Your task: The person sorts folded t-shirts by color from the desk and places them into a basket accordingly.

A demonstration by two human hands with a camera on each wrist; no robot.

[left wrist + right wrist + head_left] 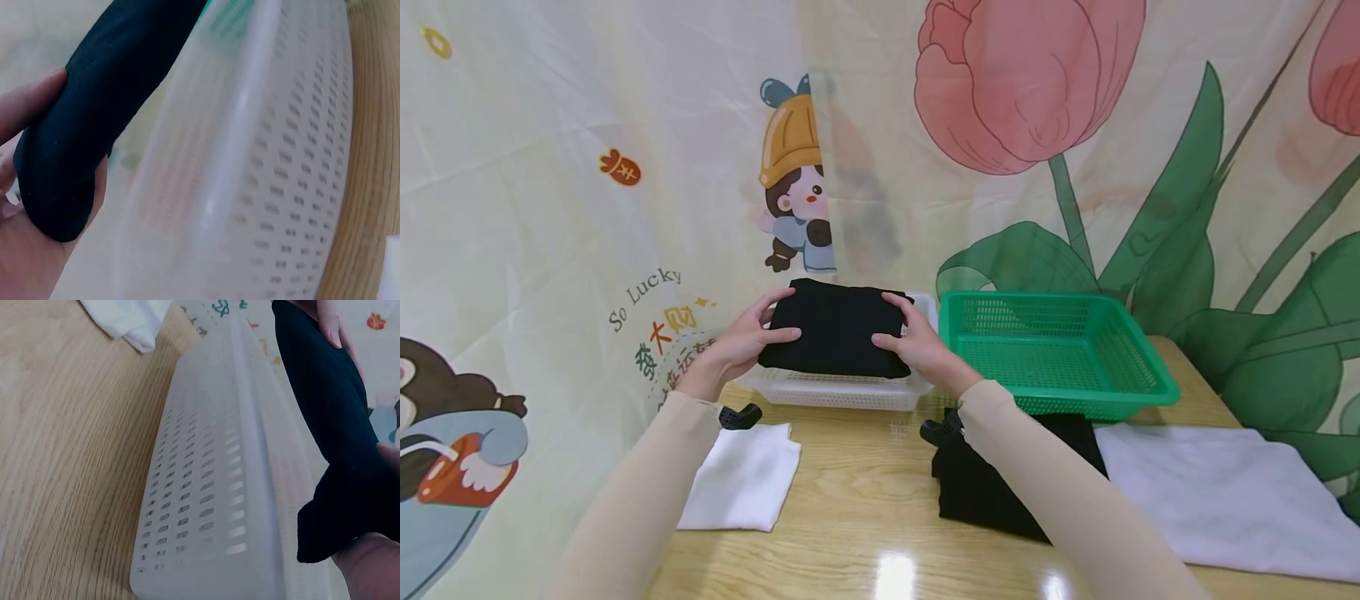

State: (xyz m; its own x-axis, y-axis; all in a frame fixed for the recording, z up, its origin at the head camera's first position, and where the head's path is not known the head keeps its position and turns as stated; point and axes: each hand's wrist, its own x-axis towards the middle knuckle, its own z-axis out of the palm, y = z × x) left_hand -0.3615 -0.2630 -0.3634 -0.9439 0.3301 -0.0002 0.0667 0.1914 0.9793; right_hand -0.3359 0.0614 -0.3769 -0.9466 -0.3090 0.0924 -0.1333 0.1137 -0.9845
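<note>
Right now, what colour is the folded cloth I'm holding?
Black folded cloth; clearest in the head view.

Here's the black, soft fabric bundle [838,332], folded into a compact rectangle, aloft over the white perforated plastic basket [838,398]! Left hand [747,335] grips one end, right hand [919,340] the other, thumbs across its broad, smooth face; thick rounded folds, and a corner flap poking out by the right hand!

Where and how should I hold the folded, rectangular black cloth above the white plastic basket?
Probably grip the folded, rectangular black cloth by both short ends, left hand from the left, right hand from the right: it is wider than tall, and paired grips should keep its folds level.
</note>
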